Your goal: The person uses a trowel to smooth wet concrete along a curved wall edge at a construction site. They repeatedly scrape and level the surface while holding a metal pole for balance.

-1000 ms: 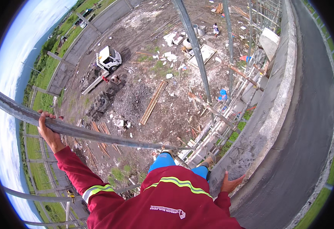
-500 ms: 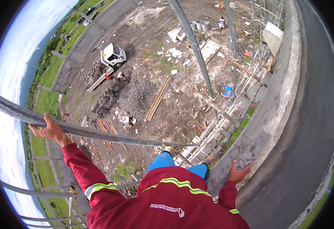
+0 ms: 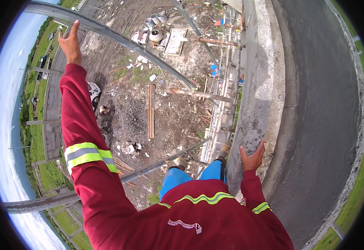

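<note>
Rough concrete wall (image 3: 269, 83) curves along our right side, where our right hand (image 3: 252, 159) is spread wide at its edge; we cannot tell whether the palm presses on it. Our boots (image 3: 224, 150) show near a lower metal pipe (image 3: 148, 168), which runs behind our left arm (image 3: 86, 125). Farther out, we reach our left hand (image 3: 70, 48) to the upper metal pipe (image 3: 119, 36), thumb and fingers apart, a fingertip at its near edge. Far below us lie a gravel pile (image 3: 130, 121), a long wooden frame (image 3: 150, 110) and brown ground (image 3: 180, 110), with sky (image 3: 5, 104) at our left.
</note>
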The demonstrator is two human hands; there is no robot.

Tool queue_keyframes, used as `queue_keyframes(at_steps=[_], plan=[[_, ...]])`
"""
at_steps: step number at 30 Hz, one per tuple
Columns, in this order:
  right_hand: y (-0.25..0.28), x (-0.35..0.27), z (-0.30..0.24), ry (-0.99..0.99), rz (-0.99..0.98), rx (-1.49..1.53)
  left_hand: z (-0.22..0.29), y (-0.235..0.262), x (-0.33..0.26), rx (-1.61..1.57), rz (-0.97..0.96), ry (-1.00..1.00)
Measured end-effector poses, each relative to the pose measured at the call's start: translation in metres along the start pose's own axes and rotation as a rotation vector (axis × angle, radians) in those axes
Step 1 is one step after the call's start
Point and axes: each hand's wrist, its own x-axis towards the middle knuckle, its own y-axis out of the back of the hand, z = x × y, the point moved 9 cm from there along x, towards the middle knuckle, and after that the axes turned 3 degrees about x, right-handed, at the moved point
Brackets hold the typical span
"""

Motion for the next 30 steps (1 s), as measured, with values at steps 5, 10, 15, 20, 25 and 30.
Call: queue_keyframes(at_steps=[5, 10, 15, 20, 25, 30], plan=[[-0.001, 0.006, 0.013, -0.022, -0.034, 0.008, -0.064, -0.063, 0.111, -0.018, -0.11, 0.322], [-0.002, 0.003, 0.026, -0.109, -0.109, -0.017, -0.145, -0.036, 0.167, 0.091, 0.063, 0.381], [0.0, 0.002, 0.031, -0.162, -0.135, -0.042, -0.149, -0.055, 0.199, 0.809, -0.18, -0.075], [0.003, 0.004, 0.032, -0.158, -0.122, -0.037, -0.11, -0.052, 0.136, 0.188, 0.153, 0.31], [-0.004, 0.006, 0.033, -0.175, -0.16, 0.005, -0.072, -0.059, 0.105, 0.095, 0.272, 0.26], [-0.004, 0.01, 0.02, -0.097, -0.106, -0.023, -0.081, -0.043, 0.14, 0.778, 0.085, -0.076]])
